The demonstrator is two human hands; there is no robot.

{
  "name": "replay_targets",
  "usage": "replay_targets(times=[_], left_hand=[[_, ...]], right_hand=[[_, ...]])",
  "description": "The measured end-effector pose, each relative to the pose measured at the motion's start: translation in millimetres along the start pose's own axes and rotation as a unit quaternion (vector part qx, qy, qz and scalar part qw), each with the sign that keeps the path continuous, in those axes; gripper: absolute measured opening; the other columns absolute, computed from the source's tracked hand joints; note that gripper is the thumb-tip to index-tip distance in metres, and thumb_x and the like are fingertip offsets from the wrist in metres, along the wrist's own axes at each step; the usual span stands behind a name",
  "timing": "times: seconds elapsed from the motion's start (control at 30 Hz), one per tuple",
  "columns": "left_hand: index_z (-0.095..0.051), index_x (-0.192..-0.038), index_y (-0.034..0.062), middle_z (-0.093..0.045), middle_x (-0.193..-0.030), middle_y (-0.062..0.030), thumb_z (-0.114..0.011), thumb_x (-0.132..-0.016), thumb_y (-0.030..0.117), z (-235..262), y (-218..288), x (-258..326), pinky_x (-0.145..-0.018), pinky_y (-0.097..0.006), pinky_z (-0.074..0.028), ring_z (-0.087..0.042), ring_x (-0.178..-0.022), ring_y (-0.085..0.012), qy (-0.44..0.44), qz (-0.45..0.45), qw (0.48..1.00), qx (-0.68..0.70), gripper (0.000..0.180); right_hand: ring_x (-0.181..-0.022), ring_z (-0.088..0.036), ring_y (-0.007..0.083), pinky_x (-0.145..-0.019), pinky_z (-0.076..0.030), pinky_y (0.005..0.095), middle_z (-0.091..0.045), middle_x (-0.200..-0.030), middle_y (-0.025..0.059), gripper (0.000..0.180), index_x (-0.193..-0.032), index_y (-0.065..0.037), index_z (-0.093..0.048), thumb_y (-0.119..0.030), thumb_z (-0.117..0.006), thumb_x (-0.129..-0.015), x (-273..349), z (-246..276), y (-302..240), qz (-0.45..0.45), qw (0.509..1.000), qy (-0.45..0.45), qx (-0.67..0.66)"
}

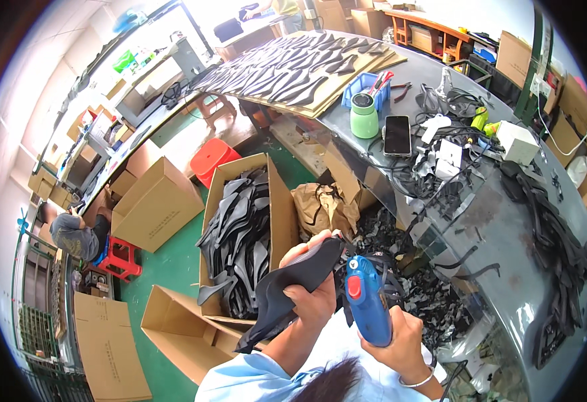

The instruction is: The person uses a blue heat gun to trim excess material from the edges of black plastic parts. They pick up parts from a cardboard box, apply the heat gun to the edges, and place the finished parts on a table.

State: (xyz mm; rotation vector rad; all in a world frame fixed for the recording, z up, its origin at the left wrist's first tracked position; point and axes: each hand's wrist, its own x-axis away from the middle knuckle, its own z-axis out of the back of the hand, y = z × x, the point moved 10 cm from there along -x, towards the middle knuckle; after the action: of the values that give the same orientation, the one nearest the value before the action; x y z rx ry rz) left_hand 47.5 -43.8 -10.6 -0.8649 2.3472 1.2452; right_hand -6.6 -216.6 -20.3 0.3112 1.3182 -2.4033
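Observation:
My left hand [315, 303] is closed on a curved black padded piece [293, 281], with the thumb pressed across its face. A ribbed strip shows along the upper part of the piece. In my right hand [402, 343] is a blue handheld power tool [371, 305] with a red button. Its head points away from me, close to the right of the black piece; whether the two touch, I cannot tell. Left of my hands, similar dark curved pieces [240, 234] fill a tall cardboard box [280, 221]. Beneath the tool lies a heap of black scraps [441, 301].
On the grey table [501, 234] at right are a green bottle [364, 117], a phone [397, 136], white boxes [518, 142] and long black strips [541, 234]. Farther off, boards [320, 104] carry many flat pieces. Red stools [213, 162] and a seated person [79, 234] are at left.

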Motion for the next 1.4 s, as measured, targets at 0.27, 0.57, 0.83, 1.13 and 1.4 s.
replay_targets(times=[0.27,0.57,0.83,1.13,1.4], left_hand=[[-0.038,-0.129,0.0097,-0.048,-0.126,-0.0244,-0.039,-0.088,0.064,-4,11,-3,-0.095,-0.042,-0.046,-0.05,-0.117,-0.0366,-0.016,-0.031,0.999,-0.022,0.067],[-0.04,-0.125,0.0068,-0.051,-0.122,-0.0276,-0.043,-0.088,0.062,-8,12,-3,-0.099,-0.044,-0.04,-0.052,-0.114,-0.0356,-0.077,-0.021,0.995,-0.066,0.066],[-0.042,-0.124,0.0065,-0.055,-0.12,-0.0233,-0.044,-0.088,0.061,9,-1,-8,-0.096,-0.046,-0.042,-0.054,-0.111,-0.036,-0.083,0.177,0.981,0.016,0.065],[-0.047,-0.12,-0.0019,-0.057,-0.114,-0.0236,-0.047,-0.092,0.052,8,9,-16,-0.096,-0.046,-0.043,-0.056,-0.109,-0.0343,-0.092,0.18,0.979,-0.039,0.061],[-0.053,-0.113,-0.0059,-0.059,-0.108,-0.022,-0.056,-0.09,0.036,6,13,-20,-0.093,-0.044,-0.045,-0.057,-0.106,-0.0315,-0.066,0.22,0.968,-0.1,0.048]], right_hand=[[-0.051,-0.054,0.0273,-0.051,-0.044,0.0371,-0.053,-0.058,0.0084,0.041,-0.076,-0.004,-0.051,-0.021,-0.08,-0.053,3,0,1,-0.003,1.0,-0.011,0.013],[-0.05,-0.053,0.0292,-0.049,-0.043,0.0373,-0.05,-0.056,0.0096,0.04,-0.071,-0.004,-0.046,-0.019,-0.079,-0.056,-1,5,-6,0.019,0.999,-0.004,0.034],[-0.048,-0.052,0.0279,-0.049,-0.042,0.037,-0.05,-0.055,0.0086,0.042,-0.074,-0.006,-0.049,-0.021,-0.081,-0.052,2,10,4,0.024,0.998,-0.01,0.051],[-0.047,-0.051,0.0273,-0.048,-0.039,0.0361,-0.05,-0.053,0.0078,0.041,-0.07,-0.007,-0.045,-0.02,-0.081,-0.054,0,11,-2,0.052,0.995,-0.015,0.084],[-0.052,-0.05,0.0284,-0.051,-0.039,0.0382,-0.049,-0.058,0.0086,0.042,-0.07,-0.006,-0.047,-0.017,-0.08,-0.047,2,10,1,0.042,0.992,-0.014,0.119]])
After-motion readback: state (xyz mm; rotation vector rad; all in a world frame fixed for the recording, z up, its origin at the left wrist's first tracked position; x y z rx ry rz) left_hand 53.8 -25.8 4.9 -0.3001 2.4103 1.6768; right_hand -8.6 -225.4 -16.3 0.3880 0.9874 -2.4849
